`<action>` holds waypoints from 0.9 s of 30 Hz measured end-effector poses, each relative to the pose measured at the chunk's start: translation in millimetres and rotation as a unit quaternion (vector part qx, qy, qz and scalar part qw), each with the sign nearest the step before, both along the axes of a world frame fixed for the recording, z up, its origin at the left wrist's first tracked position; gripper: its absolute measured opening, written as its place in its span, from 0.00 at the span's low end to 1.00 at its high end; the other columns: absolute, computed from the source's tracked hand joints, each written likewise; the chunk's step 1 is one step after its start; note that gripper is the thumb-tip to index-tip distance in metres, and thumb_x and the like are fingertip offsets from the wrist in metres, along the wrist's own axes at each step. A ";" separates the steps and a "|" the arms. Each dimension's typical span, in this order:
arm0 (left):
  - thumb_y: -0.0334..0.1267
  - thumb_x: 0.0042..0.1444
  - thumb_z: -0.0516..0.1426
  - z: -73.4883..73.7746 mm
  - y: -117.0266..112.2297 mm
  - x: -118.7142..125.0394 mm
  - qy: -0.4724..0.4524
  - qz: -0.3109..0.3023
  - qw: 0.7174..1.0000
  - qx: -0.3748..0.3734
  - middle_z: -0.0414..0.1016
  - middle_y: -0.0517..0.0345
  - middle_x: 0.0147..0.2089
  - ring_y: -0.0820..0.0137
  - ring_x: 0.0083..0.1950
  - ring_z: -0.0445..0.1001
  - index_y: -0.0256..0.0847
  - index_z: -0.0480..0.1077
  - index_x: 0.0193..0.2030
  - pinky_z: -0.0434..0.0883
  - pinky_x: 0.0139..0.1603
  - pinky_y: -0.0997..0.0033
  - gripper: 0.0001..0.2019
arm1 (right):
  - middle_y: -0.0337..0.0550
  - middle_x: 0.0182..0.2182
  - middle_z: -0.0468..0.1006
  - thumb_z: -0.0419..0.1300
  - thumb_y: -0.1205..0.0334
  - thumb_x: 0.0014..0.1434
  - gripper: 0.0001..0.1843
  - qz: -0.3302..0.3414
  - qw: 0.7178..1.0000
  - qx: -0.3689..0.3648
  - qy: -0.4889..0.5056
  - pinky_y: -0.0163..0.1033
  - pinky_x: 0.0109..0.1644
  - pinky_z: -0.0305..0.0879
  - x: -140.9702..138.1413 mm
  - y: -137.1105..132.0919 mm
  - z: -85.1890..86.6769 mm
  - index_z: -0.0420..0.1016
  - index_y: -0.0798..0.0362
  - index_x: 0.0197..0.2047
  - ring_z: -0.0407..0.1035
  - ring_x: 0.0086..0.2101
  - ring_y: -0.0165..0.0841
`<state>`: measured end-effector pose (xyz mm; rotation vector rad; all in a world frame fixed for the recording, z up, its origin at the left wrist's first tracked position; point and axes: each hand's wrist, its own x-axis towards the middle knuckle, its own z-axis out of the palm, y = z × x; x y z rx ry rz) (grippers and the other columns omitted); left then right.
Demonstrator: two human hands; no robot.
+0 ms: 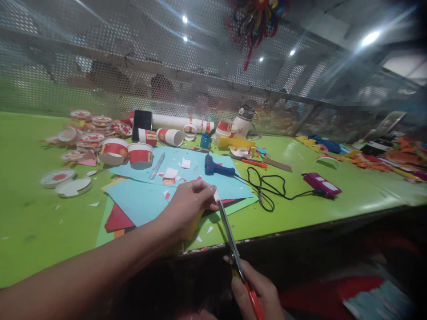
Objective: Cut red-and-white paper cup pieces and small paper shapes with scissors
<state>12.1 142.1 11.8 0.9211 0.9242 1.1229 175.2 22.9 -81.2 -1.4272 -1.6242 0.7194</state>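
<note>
My left hand (191, 200) is closed in a pinch on a small white paper scrap (216, 196), held just above the front edge of the green table (40, 222). My right hand (258, 293) sits lower, off the table's edge, gripping red-handled scissors (233, 249). The scissor blades point up and their tip meets the paper scrap between my left fingers. Under my left hand lie sheets of blue paper (143, 195) and red paper (116, 218), with small white and red offcuts scattered on them.
A blue glue gun (215, 169) with a black cord (267, 189) lies behind the blue sheets. Red-and-white paper cups (140, 155) and round lids (66, 182) crowd the back left. A pink box (322, 184), an orange-handled tool (255, 163) and coloured craft scraps (393, 160) lie right. A perforated metal screen (167, 66) backs the table.
</note>
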 end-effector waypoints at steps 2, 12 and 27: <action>0.35 0.51 0.59 0.3 -0.1 0.8 0.001 0.006 1.000 -0.002 0.67 0.63 0.22 0.75 0.23 0.70 0.37 0.64 0.23 0.67 0.34 0.70 0.10 | 0.49 0.33 0.83 0.55 0.47 0.58 0.22 0.006 1.000 -0.001 0.008 0.36 0.37 0.71 -0.5 0.0 2.0 0.79 0.55 0.44 0.75 0.30 0.38; 0.34 0.52 0.58 1.6 -0.7 1.6 0.025 0.012 1.000 -0.007 0.67 0.63 0.22 0.75 0.23 0.70 0.36 0.64 0.24 0.67 0.35 0.70 0.09 | 0.44 0.20 0.76 0.51 0.42 0.58 0.28 0.004 1.000 0.008 -0.016 0.36 0.34 0.71 -1.8 1.6 2.7 0.80 0.57 0.43 0.69 0.21 0.34; 0.36 0.50 0.59 -1.2 -1.0 2.2 0.020 -0.001 1.000 -0.006 0.67 0.63 0.20 0.74 0.23 0.69 0.38 0.63 0.21 0.65 0.34 0.71 0.11 | 0.46 0.28 0.82 0.57 0.56 0.57 0.15 -0.016 1.000 -0.012 0.020 0.31 0.35 0.71 -10.1 -0.4 8.0 0.80 0.57 0.39 0.76 0.29 0.36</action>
